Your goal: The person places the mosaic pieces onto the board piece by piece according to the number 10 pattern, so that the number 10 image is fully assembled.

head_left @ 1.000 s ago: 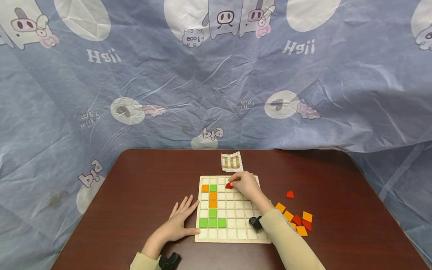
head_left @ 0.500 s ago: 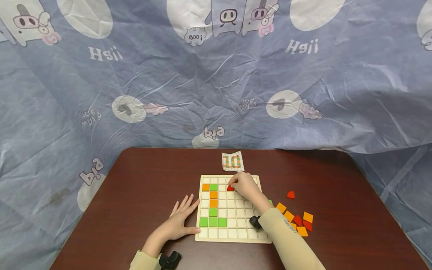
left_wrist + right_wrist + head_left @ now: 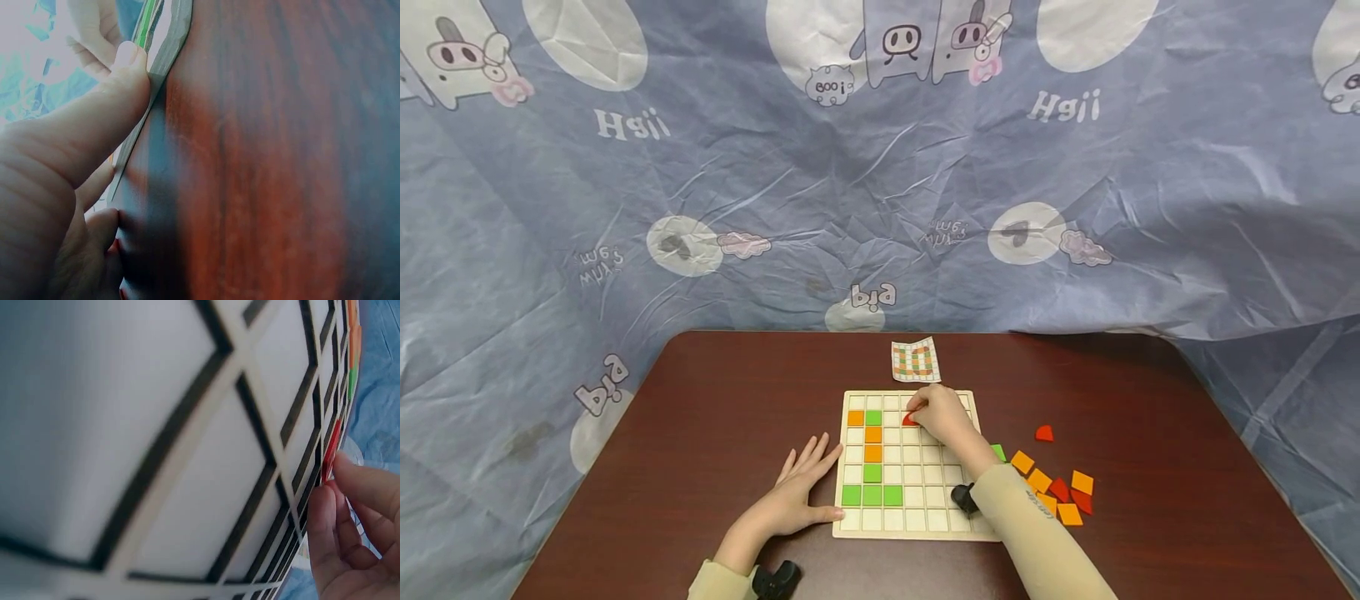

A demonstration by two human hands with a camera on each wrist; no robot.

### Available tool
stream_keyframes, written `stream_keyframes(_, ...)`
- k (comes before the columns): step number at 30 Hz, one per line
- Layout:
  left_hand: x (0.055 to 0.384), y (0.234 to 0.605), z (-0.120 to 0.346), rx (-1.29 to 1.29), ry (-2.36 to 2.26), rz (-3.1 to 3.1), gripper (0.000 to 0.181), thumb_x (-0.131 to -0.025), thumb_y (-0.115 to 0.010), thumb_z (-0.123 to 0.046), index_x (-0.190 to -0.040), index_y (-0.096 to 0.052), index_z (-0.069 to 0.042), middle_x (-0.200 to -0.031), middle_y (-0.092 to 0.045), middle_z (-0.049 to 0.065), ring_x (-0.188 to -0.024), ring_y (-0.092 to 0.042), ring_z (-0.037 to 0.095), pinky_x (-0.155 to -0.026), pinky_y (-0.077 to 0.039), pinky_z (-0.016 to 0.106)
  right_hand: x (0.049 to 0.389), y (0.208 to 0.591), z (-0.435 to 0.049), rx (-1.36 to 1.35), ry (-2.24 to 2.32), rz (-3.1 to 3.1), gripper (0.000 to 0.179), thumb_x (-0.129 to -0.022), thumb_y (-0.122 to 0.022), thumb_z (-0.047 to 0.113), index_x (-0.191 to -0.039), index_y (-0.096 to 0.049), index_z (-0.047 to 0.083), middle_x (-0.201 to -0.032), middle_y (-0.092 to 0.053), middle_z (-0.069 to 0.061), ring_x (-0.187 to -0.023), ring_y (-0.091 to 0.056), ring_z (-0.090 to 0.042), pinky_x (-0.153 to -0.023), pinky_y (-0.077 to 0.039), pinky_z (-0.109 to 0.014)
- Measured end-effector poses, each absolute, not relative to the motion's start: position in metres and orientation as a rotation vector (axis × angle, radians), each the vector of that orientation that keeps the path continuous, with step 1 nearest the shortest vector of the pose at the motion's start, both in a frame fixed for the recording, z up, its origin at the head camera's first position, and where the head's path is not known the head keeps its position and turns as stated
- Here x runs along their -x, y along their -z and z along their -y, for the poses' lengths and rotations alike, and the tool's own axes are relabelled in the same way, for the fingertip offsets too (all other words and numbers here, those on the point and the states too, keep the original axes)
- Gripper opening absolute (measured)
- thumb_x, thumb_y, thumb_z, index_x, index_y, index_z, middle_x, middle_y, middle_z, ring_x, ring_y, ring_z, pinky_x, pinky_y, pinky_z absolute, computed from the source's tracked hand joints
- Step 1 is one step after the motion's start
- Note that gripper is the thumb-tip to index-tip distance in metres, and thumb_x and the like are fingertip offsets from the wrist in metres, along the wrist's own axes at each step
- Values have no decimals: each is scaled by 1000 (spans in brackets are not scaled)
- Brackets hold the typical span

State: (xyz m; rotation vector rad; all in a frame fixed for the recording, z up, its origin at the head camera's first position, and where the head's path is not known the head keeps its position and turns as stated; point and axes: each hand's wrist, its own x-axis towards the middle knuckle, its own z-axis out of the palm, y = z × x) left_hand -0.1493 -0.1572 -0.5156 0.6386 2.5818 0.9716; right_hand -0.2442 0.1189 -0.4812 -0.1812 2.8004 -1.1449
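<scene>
A pale wooden grid board (image 3: 917, 525) lies on the dark brown table (image 3: 715, 417). Orange and green tiles (image 3: 872, 454) fill some of its left cells. My right hand (image 3: 942, 414) is over the board's upper middle and pinches a red tile (image 3: 910, 420) down at a cell; the right wrist view shows the red tile (image 3: 330, 450) edge-on between fingertips (image 3: 325, 506) on the grid. My left hand (image 3: 797, 487) lies flat on the table with straight fingers, its thumb (image 3: 125, 75) against the board's left edge (image 3: 164, 56).
Loose orange and red tiles (image 3: 1060, 492) lie on the table right of the board, with one red piece (image 3: 1044, 432) apart and a green tile (image 3: 998, 452) by my right sleeve. A small pattern card (image 3: 916, 360) sits behind the board. A printed blue cloth (image 3: 880, 167) hangs behind the table.
My right hand has lowered the red tile slightly toward the board cell. The left hand has stayed in place.
</scene>
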Motion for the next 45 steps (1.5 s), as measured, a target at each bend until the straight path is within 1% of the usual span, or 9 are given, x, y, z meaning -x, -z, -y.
stream_keyframes(3, 148, 515, 157, -634, -973, -2584, 92, -85, -75, -40, -158, -24, -15, -166, -6, 17, -153, 0, 39, -118, 3, 65, 243, 480, -127, 109, 1231, -2746, 9, -85, -75, 6, -94, -76, 7, -88, -71, -4, -74, -61, -14, -66, -50, -27)
stream_keyframes(8, 148, 515, 158, -631, -970, -2581, 93, -85, -75, -40, -158, -23, -15, -166, -6, 17, -153, 0, 39, -118, 3, 64, 239, 475, -154, 6, 1385, -2686, 19, -88, -73, 11, -106, -74, 4, -96, -73, -9, -82, -67, -19, -70, -55, -31)
stream_keyframes(15, 150, 514, 161, -616, -971, -2592, 93, -85, -75, -40, -158, -23, -16, -166, -5, 15, -153, 1, 38, -119, 4, 63, 229, 471, -198, -99, 1572, -2541, 30, -96, -65, 15, -121, -66, -1, -117, -68, -19, -102, -67, -31, -92, -56, -43)
stream_keyframes(19, 151, 514, 162, -604, -971, -2594, 93, -85, -75, -41, -159, -23, -16, -166, -5, 14, -153, 2, 38, -119, 4, 62, 218, 472, -215, -147, 1566, -2515, 34, -97, -64, 19, -124, -64, 0, -120, -67, -20, -108, -66, -33, -98, -53, -46)
stream_keyframes(28, 151, 515, 163, -596, -971, -2604, 93, -84, -75, -41, -158, -24, -16, -166, -7, 16, -153, 0, 38, -119, 3, 62, 201, 481, -228, -112, 1378, -2608, 34, -91, -71, 19, -119, -67, 2, -113, -71, -16, -96, -69, -24, -83, -57, -37)
stream_keyframes(34, 151, 516, 162, -589, -969, -2603, 94, -84, -75, -41, -158, -24, -16, -166, -7, 16, -153, 0, 38, -119, 3, 62, 194, 485, -231, -62, 1313, -2604, 36, -86, -77, 18, -117, -68, 2, -115, -69, -16, -102, -65, -28, -85, -57, -38)
stream_keyframes(37, 151, 517, 161, -593, -968, -2602, 93, -84, -75, -40, -158, -24, -16, -166, -6, 15, -153, 0, 38, -119, 3, 62, 192, 487, -232, -29, 1245, -2641, 34, -84, -79, 15, -114, -70, 4, -116, -66, -13, -103, -62, -25, -86, -55, -37)
stream_keyframes(41, 152, 517, 160, -599, -971, -2597, 93, -85, -75, -40, -158, -24, -16, -166, -6, 15, -153, 1, 38, -119, 4, 62, 191, 488, -233, 22, 1181, -2686, 28, -82, -79, 9, -108, -71, 4, -106, -62, -11, -94, -57, -22, -80, -52, -33)
stream_keyframes(45, 151, 516, 160, -597, -979, -2597, 93, -84, -76, -39, -158, -24, -15, -166, -7, 16, -153, 0, 38, -119, 3, 62, 188, 486, -233, 28, 1115, -2728, 21, -81, -80, 10, -101, -72, 6, -95, -59, -7, -86, -53, -19, -72, -47, -29)
